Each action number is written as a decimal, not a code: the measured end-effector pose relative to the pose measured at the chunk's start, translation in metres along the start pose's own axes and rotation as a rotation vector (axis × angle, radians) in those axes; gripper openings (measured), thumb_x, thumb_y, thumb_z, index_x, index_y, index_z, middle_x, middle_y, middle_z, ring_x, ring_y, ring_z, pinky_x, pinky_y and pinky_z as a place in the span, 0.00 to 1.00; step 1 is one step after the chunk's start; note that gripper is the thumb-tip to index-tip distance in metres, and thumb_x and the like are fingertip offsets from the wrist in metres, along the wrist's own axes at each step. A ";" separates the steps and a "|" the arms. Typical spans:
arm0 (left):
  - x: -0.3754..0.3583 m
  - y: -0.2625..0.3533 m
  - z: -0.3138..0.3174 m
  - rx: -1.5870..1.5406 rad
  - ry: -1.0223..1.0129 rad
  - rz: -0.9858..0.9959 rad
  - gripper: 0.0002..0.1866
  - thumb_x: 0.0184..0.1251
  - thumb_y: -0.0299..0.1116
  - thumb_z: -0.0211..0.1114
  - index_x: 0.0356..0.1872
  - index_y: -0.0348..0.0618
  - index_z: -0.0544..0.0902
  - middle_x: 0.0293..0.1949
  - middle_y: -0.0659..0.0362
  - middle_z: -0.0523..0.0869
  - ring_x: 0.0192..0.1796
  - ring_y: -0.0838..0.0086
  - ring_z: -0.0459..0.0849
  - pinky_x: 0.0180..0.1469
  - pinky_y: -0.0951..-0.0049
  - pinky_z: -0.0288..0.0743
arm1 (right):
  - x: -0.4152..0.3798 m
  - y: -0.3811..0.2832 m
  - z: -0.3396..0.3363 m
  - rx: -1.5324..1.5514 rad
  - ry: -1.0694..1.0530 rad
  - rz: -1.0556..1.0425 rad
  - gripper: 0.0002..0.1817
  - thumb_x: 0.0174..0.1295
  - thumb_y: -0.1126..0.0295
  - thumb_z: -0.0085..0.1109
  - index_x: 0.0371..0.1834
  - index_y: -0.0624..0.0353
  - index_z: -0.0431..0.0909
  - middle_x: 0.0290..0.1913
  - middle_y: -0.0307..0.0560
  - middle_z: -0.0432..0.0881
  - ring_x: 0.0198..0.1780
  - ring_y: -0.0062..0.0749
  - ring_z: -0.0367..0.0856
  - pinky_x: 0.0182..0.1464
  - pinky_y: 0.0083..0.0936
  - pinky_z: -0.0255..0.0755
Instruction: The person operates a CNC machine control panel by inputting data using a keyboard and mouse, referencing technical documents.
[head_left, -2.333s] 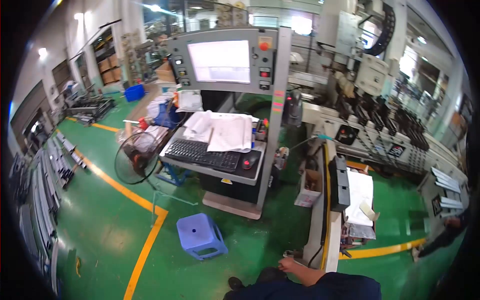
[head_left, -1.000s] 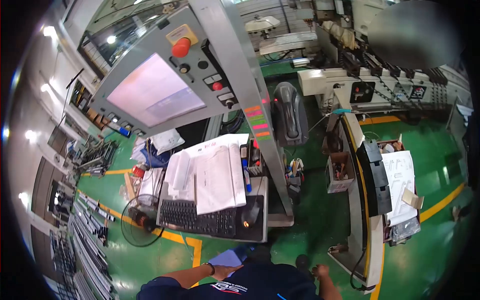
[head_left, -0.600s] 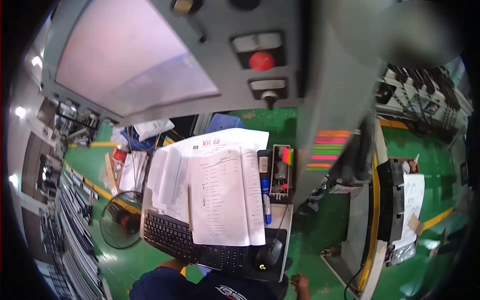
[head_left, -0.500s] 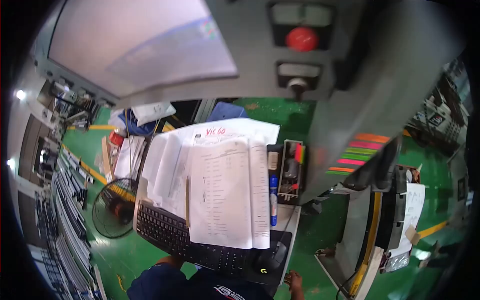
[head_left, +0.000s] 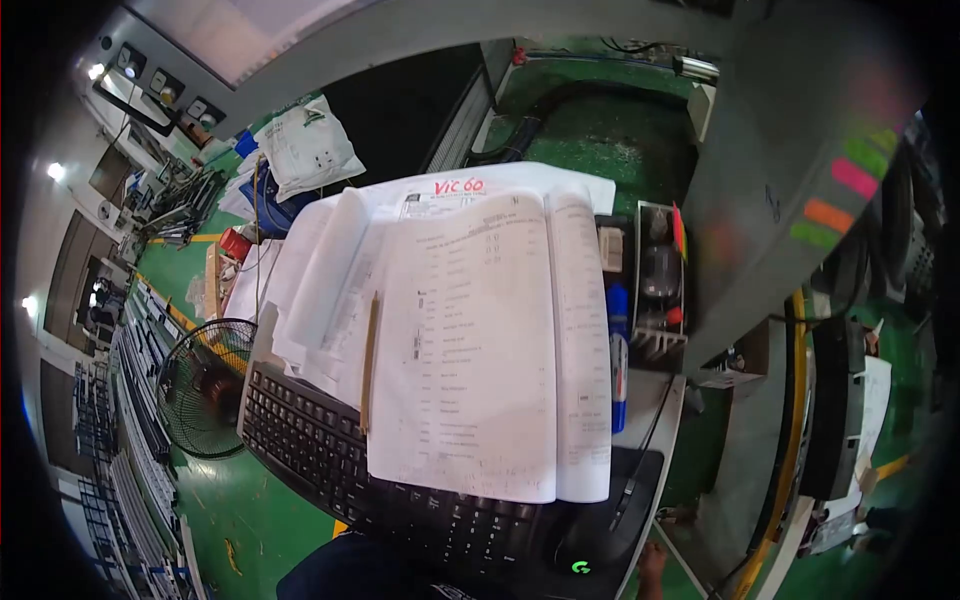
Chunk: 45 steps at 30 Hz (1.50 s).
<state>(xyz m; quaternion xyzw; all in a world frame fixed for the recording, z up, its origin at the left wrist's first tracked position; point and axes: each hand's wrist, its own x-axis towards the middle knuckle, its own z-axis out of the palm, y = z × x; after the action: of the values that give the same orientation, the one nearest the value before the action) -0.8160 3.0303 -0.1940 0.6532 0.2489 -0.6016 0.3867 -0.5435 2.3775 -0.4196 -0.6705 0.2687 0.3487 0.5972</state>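
An open stack of printed sheets (head_left: 470,350) lies across a black keyboard (head_left: 300,430), its right page curled over. A pencil (head_left: 370,360) rests along the left edge of the top sheet. Right of the papers are blue markers (head_left: 618,370) and a black mouse (head_left: 592,535). Part of my right hand (head_left: 652,562) shows at the bottom, just beyond the right edge of the desk; its fingers are too hidden to read. My left hand is out of view, with only a dark sleeve below the keyboard.
A machine panel with coloured sticky tabs (head_left: 855,180) rises at the right. At the left stand a black fan (head_left: 205,390) and a white bag (head_left: 310,150). An open tray of small items (head_left: 660,270) sits beyond the markers, and long metal profiles (head_left: 140,480) lie at far left.
The view has tilted and moved closer to the papers, which look larger. The screen and red button have slid up out of view. My right hand now shows less, lower and farther right.
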 end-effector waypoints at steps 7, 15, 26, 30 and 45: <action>0.032 -0.032 -0.035 -0.015 0.035 -0.056 0.38 0.79 0.58 0.54 0.84 0.53 0.66 0.73 0.48 0.81 0.71 0.59 0.81 0.70 0.53 0.77 | -0.027 0.013 0.070 0.200 0.294 0.107 0.14 0.78 0.63 0.56 0.58 0.58 0.80 0.34 0.48 0.84 0.31 0.35 0.84 0.33 0.38 0.78; 0.088 -0.090 -0.064 -0.184 0.072 -0.030 0.40 0.80 0.66 0.53 0.82 0.52 0.70 0.74 0.49 0.80 0.70 0.61 0.81 0.69 0.53 0.78 | -0.034 0.075 0.111 0.650 0.379 -0.299 0.13 0.78 0.69 0.60 0.63 0.55 0.80 0.37 0.44 0.86 0.30 0.32 0.83 0.30 0.30 0.78; 0.134 -0.130 -0.034 -0.731 0.068 0.393 0.43 0.82 0.69 0.55 0.84 0.49 0.69 0.76 0.50 0.79 0.72 0.61 0.81 0.70 0.55 0.78 | -0.208 -0.030 0.146 0.534 0.523 -0.778 0.17 0.79 0.64 0.61 0.67 0.53 0.81 0.41 0.41 0.90 0.34 0.27 0.87 0.38 0.27 0.82; 0.121 -0.125 -0.033 -0.810 0.091 0.462 0.42 0.83 0.68 0.56 0.83 0.47 0.71 0.75 0.51 0.80 0.71 0.62 0.82 0.70 0.56 0.78 | -0.266 -0.071 0.162 0.578 0.523 -0.890 0.16 0.81 0.65 0.60 0.67 0.54 0.81 0.44 0.41 0.90 0.41 0.26 0.87 0.43 0.25 0.80; 0.222 -0.180 -0.047 -0.915 0.397 0.914 0.45 0.79 0.71 0.59 0.79 0.42 0.76 0.71 0.55 0.85 0.63 0.62 0.87 0.68 0.58 0.79 | -0.390 -0.217 0.249 0.238 0.590 -1.251 0.18 0.79 0.64 0.63 0.66 0.60 0.82 0.46 0.41 0.88 0.44 0.24 0.87 0.46 0.22 0.80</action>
<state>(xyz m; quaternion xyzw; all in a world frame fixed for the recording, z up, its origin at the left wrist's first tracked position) -0.8961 3.1407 -0.4493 0.5616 0.2436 -0.0803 0.7866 -0.6503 2.6325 0.0107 -0.6960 0.0193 -0.2887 0.6572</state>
